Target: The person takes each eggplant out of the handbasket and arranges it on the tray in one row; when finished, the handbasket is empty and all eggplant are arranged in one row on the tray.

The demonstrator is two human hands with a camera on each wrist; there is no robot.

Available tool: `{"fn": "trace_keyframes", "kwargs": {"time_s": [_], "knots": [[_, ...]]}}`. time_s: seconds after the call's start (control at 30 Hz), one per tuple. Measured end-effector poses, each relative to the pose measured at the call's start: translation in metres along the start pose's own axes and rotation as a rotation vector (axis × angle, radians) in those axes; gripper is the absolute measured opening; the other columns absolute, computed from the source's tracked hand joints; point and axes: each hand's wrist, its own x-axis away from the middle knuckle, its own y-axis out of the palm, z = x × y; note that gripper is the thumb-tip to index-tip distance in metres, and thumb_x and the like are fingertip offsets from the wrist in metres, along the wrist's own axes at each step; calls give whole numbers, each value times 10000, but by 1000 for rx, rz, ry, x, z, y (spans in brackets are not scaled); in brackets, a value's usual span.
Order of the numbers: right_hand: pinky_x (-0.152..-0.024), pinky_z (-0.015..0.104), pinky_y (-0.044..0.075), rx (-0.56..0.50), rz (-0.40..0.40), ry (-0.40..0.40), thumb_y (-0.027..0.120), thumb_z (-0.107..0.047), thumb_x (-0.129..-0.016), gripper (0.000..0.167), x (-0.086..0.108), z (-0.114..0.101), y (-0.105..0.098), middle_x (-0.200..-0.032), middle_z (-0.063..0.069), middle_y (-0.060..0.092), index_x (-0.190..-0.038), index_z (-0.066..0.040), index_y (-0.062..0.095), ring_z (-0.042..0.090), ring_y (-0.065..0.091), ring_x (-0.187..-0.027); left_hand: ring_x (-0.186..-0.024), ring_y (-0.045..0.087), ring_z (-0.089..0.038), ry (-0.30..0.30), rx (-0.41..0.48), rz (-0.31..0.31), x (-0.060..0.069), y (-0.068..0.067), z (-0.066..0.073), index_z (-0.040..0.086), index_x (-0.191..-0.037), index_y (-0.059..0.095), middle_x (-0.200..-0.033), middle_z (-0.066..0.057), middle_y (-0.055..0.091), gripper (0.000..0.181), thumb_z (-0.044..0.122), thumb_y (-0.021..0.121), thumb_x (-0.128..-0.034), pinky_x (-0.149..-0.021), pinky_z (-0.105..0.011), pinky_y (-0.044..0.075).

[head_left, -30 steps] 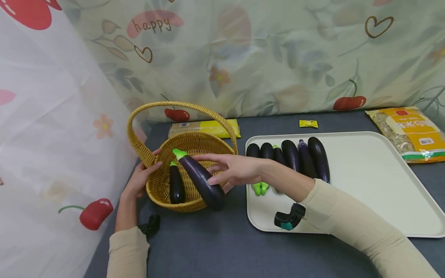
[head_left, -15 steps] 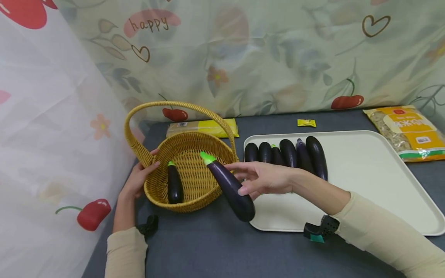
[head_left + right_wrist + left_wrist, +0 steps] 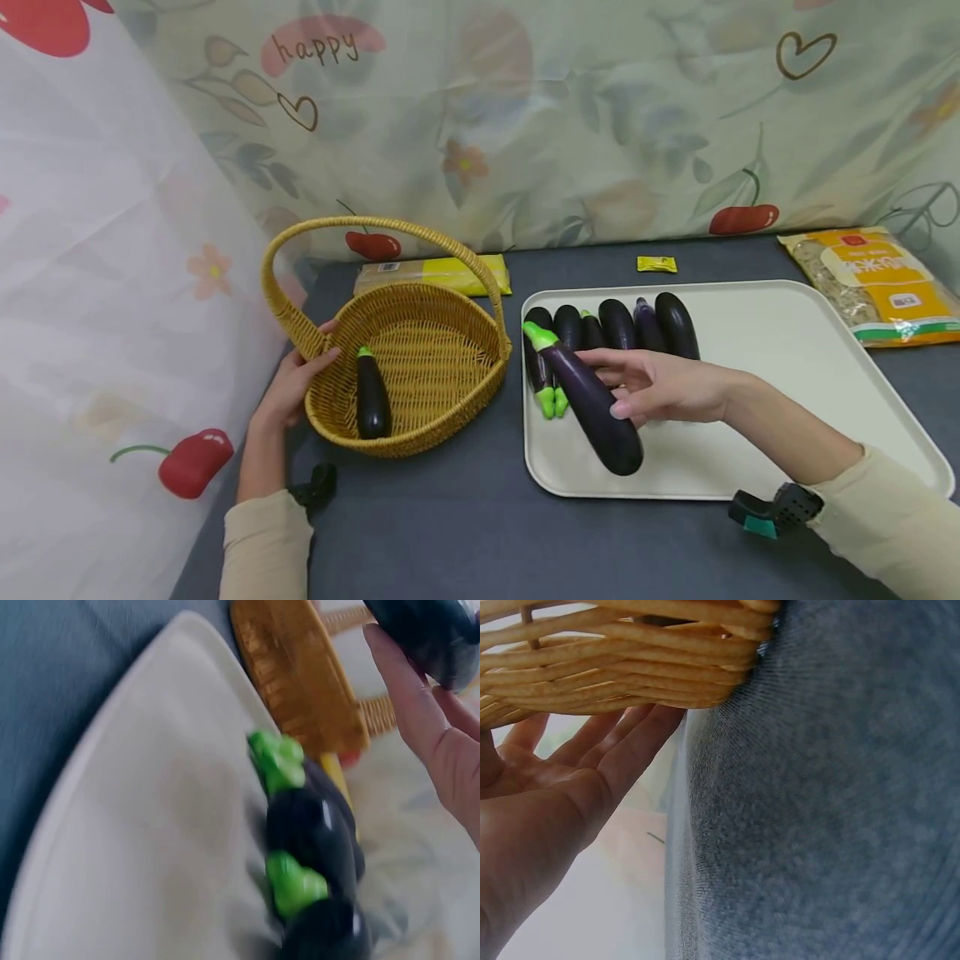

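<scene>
A wicker basket (image 3: 420, 367) with an arched handle stands on the left, and one eggplant (image 3: 372, 396) lies inside it. My left hand (image 3: 288, 387) grips the basket's left rim, thumb over the edge; in the left wrist view its fingers lie behind the woven wall (image 3: 615, 671). Over the left part of the white tray (image 3: 795, 400), my right hand (image 3: 663, 387) pinches an eggplant (image 3: 588, 400) between thumb and fingers, its green end pointing up and left. Several more eggplants (image 3: 617, 323) lie in a row along the tray's back left, partly hidden by the hand.
Behind the basket lies a yellow packet (image 3: 468, 275). A small yellow wrapped piece (image 3: 656, 264) lies behind the tray, and a bag of flakes (image 3: 873, 287) sits at the back right. Printed curtains (image 3: 480, 125) stand close at the back and left.
My right hand has carried the eggplant rightward, from over the basket to over the tray. The left hand keeps its grip on the basket rim, and one eggplant stays in the basket.
</scene>
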Motion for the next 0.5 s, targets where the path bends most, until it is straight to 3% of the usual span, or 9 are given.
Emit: {"fn": "trace_keyframes", "kwargs": {"time_s": [0.23,0.37,0.5], "knots": [[-928,470,441,21,142,-9,535,-68,-958,744,36,6,-37,-1454,108,343,-1521,-24,52,262,468,-1215,-1167,525,-226,0,2,-5,0,0,0,140,-1528,241,-1528,-183,228,647,232,568,-978,-829,-298,506],[-918,464,450,9,224,-33,472,-70,-986,646,59,12,-62,-1403,1,418,-1533,-153,138,234,491,-1195,-1164,530,-228,-4,5,-5,-1,0,1,142,-1529,239,-1518,-201,238,646,230,566,-979,-826,-301,508],[-912,435,464,-37,248,-73,401,-51,-1013,504,81,17,-83,-1347,-46,511,-1445,-305,350,219,536,-1160,-1175,522,-236,0,5,-5,-1,0,1,138,-1528,241,-1529,-184,227,654,237,575,-974,-828,-298,506]]}}
